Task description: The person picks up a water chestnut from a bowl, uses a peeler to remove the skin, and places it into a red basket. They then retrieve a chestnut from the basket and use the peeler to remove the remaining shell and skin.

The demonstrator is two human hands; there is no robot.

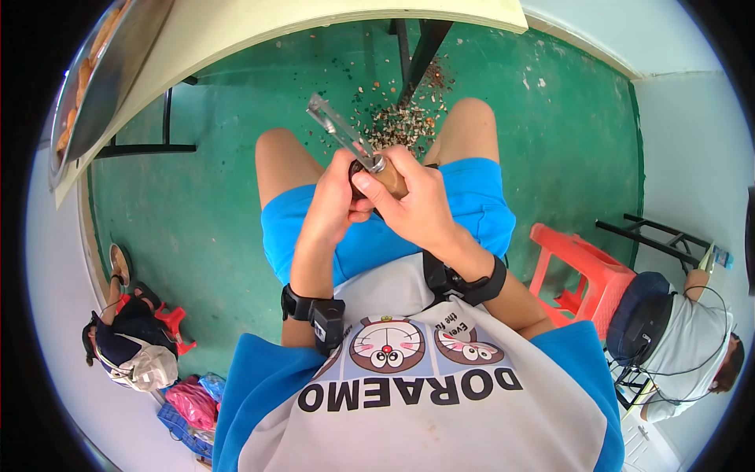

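My right hand (421, 197) is closed around the wooden handle (393, 179) of a peeler (340, 127). Its long metal blade end points up and to the left, past my fingers. My left hand (329, 200) is closed on a dark brown, rounded piece (356, 170), mostly covered by my fingers, so its kind does not show. Both hands meet above my lap, with the blade's base right beside the dark piece. Between my knees, small pale and brown scraps (405, 126) lie scattered on the green floor.
A pale table (330, 17) curves across the front, carrying a metal tray (110, 86) of orange-brown pieces at left. Dark table legs (425, 59) stand ahead. A red stool (582, 275) is at my right. Other people sit at left (134, 338) and right (684, 354).
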